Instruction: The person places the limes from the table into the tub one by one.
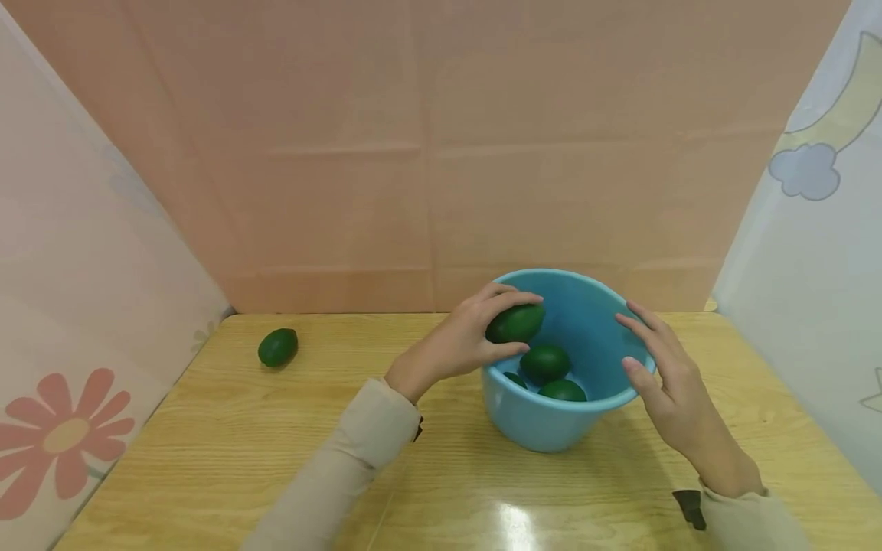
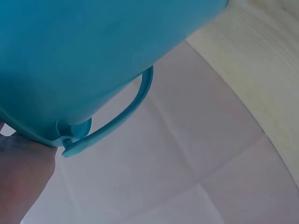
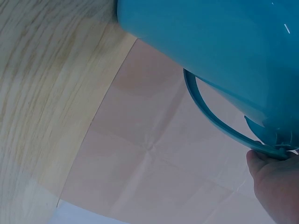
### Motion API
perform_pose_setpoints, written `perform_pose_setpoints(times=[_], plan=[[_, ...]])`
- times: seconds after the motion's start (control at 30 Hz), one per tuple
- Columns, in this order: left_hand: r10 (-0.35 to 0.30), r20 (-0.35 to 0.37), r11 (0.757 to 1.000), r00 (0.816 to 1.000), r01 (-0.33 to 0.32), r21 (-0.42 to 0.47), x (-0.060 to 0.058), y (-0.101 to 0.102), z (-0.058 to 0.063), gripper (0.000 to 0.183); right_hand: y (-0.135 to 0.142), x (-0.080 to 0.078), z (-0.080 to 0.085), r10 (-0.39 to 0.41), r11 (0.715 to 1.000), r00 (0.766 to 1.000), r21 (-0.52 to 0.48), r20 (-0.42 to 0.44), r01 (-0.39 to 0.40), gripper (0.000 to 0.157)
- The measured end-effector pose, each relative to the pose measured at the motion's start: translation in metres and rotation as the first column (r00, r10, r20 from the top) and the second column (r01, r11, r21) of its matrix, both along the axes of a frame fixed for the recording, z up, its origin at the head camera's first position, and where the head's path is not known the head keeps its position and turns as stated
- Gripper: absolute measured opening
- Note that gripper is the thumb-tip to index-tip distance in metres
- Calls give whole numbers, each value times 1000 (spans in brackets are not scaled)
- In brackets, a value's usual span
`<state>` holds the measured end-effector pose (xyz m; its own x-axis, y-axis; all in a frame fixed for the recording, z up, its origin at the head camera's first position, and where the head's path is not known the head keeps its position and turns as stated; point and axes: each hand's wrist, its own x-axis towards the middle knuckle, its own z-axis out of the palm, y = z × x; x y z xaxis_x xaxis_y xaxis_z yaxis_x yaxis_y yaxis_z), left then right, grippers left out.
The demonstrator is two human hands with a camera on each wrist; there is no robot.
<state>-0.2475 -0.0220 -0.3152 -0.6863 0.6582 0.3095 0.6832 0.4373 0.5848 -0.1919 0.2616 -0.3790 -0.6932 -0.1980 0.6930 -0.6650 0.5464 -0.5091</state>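
Note:
A light blue bucket [image 1: 544, 425] stands on the table, its mouth facing me. My left hand [image 1: 451, 337] is at the bucket's left rim and grips a dark green avocado [image 1: 517, 323] over the opening. Inside the bucket, an avocado [image 1: 546, 363] lies beside another avocado [image 1: 563, 390] and a third, mostly hidden avocado [image 1: 514, 379]. At the right rim is my right hand [image 1: 671, 386], fingers and thumb extended over the edge. The right wrist view has that hand by the handle [image 3: 219, 123], where it joins the rim.
One more avocado [image 1: 279, 347] lies alone at the back left of the wooden table [image 1: 207, 451]. A peach-coloured sheet [image 1: 344, 191] rises behind the table's far edge. Patterned panels border the table on the left and right.

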Motion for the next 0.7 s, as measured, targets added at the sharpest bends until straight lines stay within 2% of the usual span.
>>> perform_pose_setpoints(times=[0.13,0.37,0.7], plan=[[17,27,999,999,-16,-35,1,3,0,59,0,-1,-1,3,1000,1000,-1,-1,-3,47],[73,23,988,997,-69,-137,2,7,2,58,0,-1,-2,-2,1000,1000,-4,0,2,47],[128,-16,963,992,-128,-237,5,12,3,58,1,-2,-2,14,1000,1000,7,-22,-14,48]])
